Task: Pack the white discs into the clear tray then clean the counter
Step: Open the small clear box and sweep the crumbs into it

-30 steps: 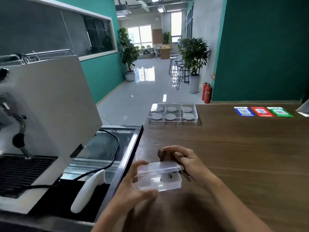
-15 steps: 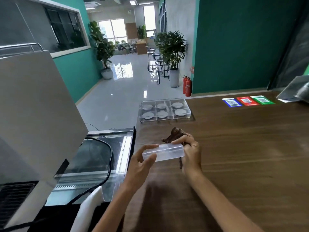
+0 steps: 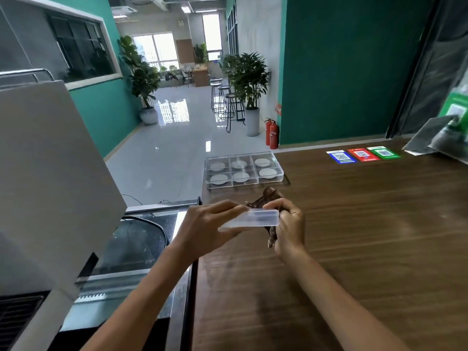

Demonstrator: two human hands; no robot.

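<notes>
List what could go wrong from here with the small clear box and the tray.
1. The box is held in the air between the left hand and right hand, and the right also clutches a brown cloth; that crowded grip might let the box slip.
2. The tray sits at the counter edge; wiping nearby could nudge it off.

Dark brown wood-grain counter (image 3: 354, 224) with a soft sheen, clear glossy plastic six-compartment tray (image 3: 243, 169) holding matt white discs (image 3: 262, 162), small clear plastic box (image 3: 250, 218), crumpled brown cloth (image 3: 268, 198), glossy grey floor (image 3: 172, 153), matt white machine panel (image 3: 50, 178).
</notes>
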